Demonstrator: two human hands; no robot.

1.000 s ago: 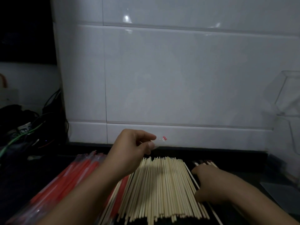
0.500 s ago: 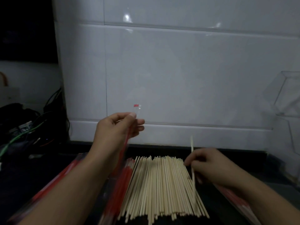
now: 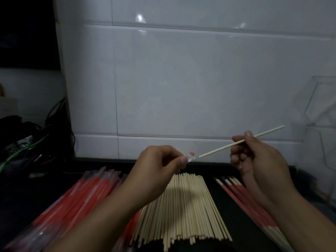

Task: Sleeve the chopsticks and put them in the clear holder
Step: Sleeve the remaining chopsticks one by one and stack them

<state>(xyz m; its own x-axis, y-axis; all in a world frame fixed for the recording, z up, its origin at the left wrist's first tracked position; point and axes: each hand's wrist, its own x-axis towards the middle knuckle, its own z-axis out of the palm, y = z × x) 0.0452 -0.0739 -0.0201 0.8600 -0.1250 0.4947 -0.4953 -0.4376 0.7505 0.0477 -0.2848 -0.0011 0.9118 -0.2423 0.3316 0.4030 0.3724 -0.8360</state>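
The right hand (image 3: 254, 159) pinches a single chopstick (image 3: 241, 141) between thumb and curled fingers, a thin, pale, round wooden stick held aslant, its lower tip pointing left and down toward the other hand, its upper end rising to the right. The left hand (image 3: 160, 170) pinches the mouth of a sleeve (image 3: 190, 155) at its fingertips: a narrow wrapper of thin, crinkled clear film with a small red mark near the opening. The stick's tip and the sleeve's mouth are near each other but apart.

Below both hands, on the dark desk (image 3: 238, 215), lies a flat fan of bare chopsticks (image 3: 185, 206), many slim pale sticks side by side, running toward the wall. To their left sits a loose heap of empty sleeves (image 3: 76, 199), glossy plastic, red along most of their length. To the right of the fan, partly under the right forearm, lie a few sleeved chopsticks (image 3: 243, 197), red wrappers with pale ends showing.

At the far right stands the clear holder (image 3: 321, 110), a transparent, hard-edged plastic box, faint against the glossy white wall tiles (image 3: 200, 79). A tangle of dark and green cables (image 3: 27, 142) lies at the far left.
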